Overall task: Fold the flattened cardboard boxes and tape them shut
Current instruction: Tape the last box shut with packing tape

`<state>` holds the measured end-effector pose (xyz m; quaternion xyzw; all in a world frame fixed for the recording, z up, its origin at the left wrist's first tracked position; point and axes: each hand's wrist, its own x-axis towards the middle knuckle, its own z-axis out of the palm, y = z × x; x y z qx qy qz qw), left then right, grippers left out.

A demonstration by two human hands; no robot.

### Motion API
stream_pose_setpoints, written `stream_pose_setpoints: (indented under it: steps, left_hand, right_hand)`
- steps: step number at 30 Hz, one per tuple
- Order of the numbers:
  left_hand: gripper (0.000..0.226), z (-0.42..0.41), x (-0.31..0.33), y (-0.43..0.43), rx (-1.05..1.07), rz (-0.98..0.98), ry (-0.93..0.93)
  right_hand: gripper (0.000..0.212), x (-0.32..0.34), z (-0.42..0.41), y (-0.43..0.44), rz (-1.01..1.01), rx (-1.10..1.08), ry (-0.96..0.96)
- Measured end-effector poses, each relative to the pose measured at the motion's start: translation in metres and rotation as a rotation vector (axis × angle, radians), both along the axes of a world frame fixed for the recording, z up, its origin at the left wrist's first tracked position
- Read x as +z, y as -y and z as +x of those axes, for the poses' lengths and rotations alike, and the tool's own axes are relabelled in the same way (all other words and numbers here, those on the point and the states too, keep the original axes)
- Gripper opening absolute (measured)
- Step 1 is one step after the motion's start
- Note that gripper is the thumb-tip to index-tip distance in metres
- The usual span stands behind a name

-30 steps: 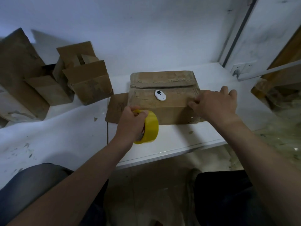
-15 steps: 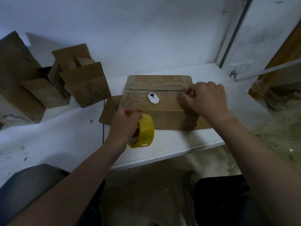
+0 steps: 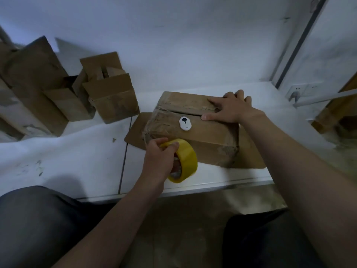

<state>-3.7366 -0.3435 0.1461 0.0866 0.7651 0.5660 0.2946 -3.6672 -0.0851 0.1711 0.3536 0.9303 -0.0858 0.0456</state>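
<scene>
Fingers of the left hand curled round the tape roll at the tabletop front edge; the right hand, fingers spread, held the box flaps down, likely for taping.

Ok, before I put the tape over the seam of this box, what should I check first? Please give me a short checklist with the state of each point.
1. Flaps held down: the right hand presses flat across both top flaps of the cardboard box. Ok.
2. Seam closed: a dark gap shows between the flaps. Not ok.
3. Tape ready: the left hand grips the yellow tape roll at the box's near left corner. Ok.
4. Free tape end found: cannot tell.
5. Seam path free: the small white oval tool lies on the near flap, right beside the seam. Probably not ok; move it first.
</scene>
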Motion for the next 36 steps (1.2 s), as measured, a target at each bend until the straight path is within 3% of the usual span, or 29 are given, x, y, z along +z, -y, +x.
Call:
stream_pose_setpoints:
  steps: [8,11,15,18,20,25,31,36]
  left_hand:
    - [0.039,0.015,0.000,0.006,0.026,0.053,-0.013]
    - [0.043,0.001,0.008,-0.005,0.001,0.022,-0.100]
    - [0.042,-0.027,0.025,-0.011,-0.073,-0.047,-0.258]
    - [0.044,-0.041,0.031,0.002,-0.133,-0.062,-0.278]
    - [0.043,-0.046,0.030,0.014,-0.162,-0.055,-0.261]
    - [0.039,-0.057,0.029,0.028,-0.245,-0.030,-0.287]
    - [0.033,-0.084,0.035,0.024,-0.297,-0.028,-0.352]
    - [0.032,-0.107,0.032,0.016,-0.355,-0.024,-0.340]
  right_hand:
    - [0.076,-0.001,0.071,0.040,0.040,-0.108,0.038]
    - [0.074,-0.003,0.090,0.063,0.080,-0.175,0.055]
    - [0.086,-0.001,0.102,0.093,0.006,-0.188,0.010]
    - [0.100,0.002,0.105,0.113,-0.056,-0.097,0.056]
    - [0.103,0.000,0.104,0.123,0.007,-0.048,0.081]
    - [0.079,-0.014,0.087,0.136,0.227,0.100,-0.001]
    - [0.060,-0.020,0.051,0.138,0.461,0.058,-0.017]
    - [0.055,-0.029,0.013,0.122,0.385,-0.011,-0.069]
